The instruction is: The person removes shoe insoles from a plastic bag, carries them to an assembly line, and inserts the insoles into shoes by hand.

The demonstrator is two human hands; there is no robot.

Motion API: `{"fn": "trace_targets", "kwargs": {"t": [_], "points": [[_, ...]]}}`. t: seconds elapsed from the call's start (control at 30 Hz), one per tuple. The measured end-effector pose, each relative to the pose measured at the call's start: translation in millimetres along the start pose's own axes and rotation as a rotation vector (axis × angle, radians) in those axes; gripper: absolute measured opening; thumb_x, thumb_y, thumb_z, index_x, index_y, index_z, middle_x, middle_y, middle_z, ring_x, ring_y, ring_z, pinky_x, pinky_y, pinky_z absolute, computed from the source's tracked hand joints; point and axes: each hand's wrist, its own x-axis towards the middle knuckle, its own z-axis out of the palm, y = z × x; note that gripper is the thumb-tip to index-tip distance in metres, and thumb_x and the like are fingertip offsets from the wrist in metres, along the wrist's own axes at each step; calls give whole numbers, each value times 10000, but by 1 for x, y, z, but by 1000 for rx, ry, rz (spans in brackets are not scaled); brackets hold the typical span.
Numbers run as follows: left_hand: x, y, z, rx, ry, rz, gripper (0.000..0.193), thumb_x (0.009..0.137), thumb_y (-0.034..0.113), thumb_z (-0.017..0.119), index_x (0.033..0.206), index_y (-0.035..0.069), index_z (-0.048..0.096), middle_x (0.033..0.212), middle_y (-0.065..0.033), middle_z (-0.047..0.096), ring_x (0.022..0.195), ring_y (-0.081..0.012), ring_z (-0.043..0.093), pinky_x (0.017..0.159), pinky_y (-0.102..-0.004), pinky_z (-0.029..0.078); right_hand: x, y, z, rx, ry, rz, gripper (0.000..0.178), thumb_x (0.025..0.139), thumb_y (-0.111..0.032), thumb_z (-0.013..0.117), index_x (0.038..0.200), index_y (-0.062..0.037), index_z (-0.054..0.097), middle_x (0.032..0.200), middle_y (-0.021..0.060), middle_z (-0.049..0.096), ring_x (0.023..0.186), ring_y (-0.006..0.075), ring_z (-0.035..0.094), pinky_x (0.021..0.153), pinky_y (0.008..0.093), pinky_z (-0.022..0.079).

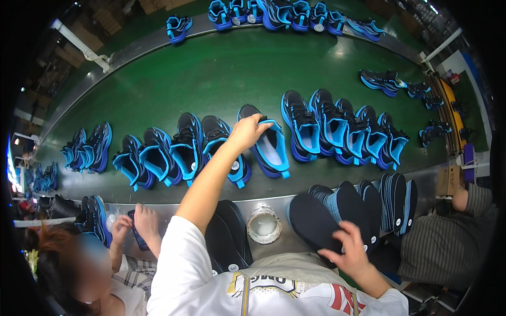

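My left hand [246, 132] reaches out over the green belt, its fingers closed on the tongue and collar of a black sneaker [274, 167] with blue trim. The inside of that sneaker looks pale. Low on the right, my right hand [352, 253] has thumb and fingers spread beside a black insole [308, 218] on the metal ledge; whether a fingertip touches it I cannot tell. Stacked insoles [345, 197] lie just beyond. Another insole pile [226, 231] rests under my left arm, next to a round tub [264, 225] with whitish contents and a crusted rim.
More sneakers [187, 142] stand in a row along the green belt [211, 79], heels toward me. Others [300, 15] line the far ledge, and several [382, 81] lie at the right. A co-worker's hands [145, 224] are close on my left; another person's striped garment [448, 239] is at right.
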Motion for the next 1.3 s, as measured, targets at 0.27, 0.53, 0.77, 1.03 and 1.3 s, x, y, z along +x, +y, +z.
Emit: {"fn": "trace_targets", "kwargs": {"t": [0.27,0.53,0.77,1.03,1.3], "points": [[-6,-2,31,-441,32,-309,420,803,390,559,616,31,447,550,28,359,537,-62,320,446,-252,281,151,25,12,-346,93,-398,76,658,-73,596,660,-1,572,971,125,548,767,240,494,695,320,416],[-6,7,51,-682,124,-417,439,796,384,567,589,21,429,533,1,370,529,-81,329,452,-273,302,210,57,112,-600,-90,-263,104,666,-99,531,703,-29,599,849,103,558,821,242,520,710,320,441],[-11,-7,47,-552,112,-406,441,780,407,572,660,-14,522,578,-5,448,548,-81,380,474,-246,326,211,42,131,-454,-118,-62,211,729,-191,553,857,-24,568,969,181,500,812,295,541,673,343,480],[-14,0,35,-381,102,-301,531,768,462,544,652,-56,529,527,-70,454,531,-103,419,473,-283,355,234,43,85,-490,-670,-42,270,688,-249,583,819,-15,609,932,197,527,886,304,517,748,367,455],[-16,1,46,-450,97,-312,495,797,431,525,678,-49,515,531,-89,463,524,-108,418,465,-287,357,239,70,139,-476,-313,-279,152,740,-104,473,777,-9,586,846,154,516,841,273,518,688,351,467]]}}
